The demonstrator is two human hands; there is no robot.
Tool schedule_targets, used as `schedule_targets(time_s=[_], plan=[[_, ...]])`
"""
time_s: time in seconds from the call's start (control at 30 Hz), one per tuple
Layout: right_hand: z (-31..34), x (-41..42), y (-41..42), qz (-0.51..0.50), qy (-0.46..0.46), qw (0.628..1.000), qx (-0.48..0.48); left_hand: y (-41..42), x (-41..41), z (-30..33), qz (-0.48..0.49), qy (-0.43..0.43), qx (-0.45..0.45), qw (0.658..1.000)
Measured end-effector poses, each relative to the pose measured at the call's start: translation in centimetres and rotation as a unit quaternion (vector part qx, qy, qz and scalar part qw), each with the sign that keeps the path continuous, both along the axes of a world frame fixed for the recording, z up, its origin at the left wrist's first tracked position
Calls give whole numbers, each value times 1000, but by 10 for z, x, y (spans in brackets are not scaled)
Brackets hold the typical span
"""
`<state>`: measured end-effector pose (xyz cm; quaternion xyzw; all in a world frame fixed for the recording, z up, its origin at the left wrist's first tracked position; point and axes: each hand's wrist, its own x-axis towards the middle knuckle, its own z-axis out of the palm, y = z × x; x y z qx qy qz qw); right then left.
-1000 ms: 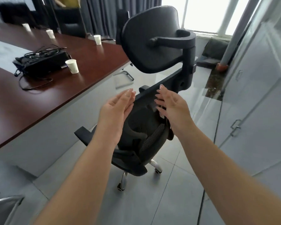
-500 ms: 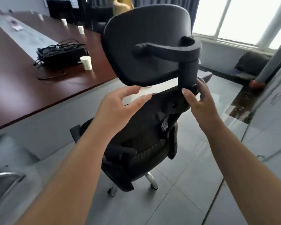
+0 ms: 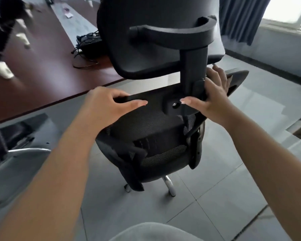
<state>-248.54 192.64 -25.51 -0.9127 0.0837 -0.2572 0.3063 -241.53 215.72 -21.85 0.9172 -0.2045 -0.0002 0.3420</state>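
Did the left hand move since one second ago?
Yes: the left hand went forward onto the top rail of the black mesh office chair, gripping it.

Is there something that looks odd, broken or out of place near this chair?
Nothing looks broken or spilled. The chair stands upright, with the left hand and right hand holding the top of its back. Only the cables on the table lie in a loose tangle.

Dark brown worktop, black box with tangled cables on it, blurred paper cup nearer left, grey curtain, glossy tiled floor.
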Motion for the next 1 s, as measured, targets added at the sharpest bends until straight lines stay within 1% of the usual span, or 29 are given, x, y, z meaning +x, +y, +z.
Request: schedule_targets(time_s=[0.1,0.27,0.43,0.6,0.83,1.0], plan=[[2,18,1,31,22,999,-8,0,13,-6,27,-33,-9,999],[8,61,-3,50,72,995,-39,-1,48,-12,48,-51,-31,997],[11,120,2,83,92,991,-56,5,92,-15,80,-82,-11,993],[14,176,6,88,114,988,-56,11,144,-13,88,-103,-7,991],[14,255,24,83,116,989,-49,30,227,-10,107,-90,10,990],[18,305,34,75,131,988,-46,34,276,-7,107,-88,-1,990]])
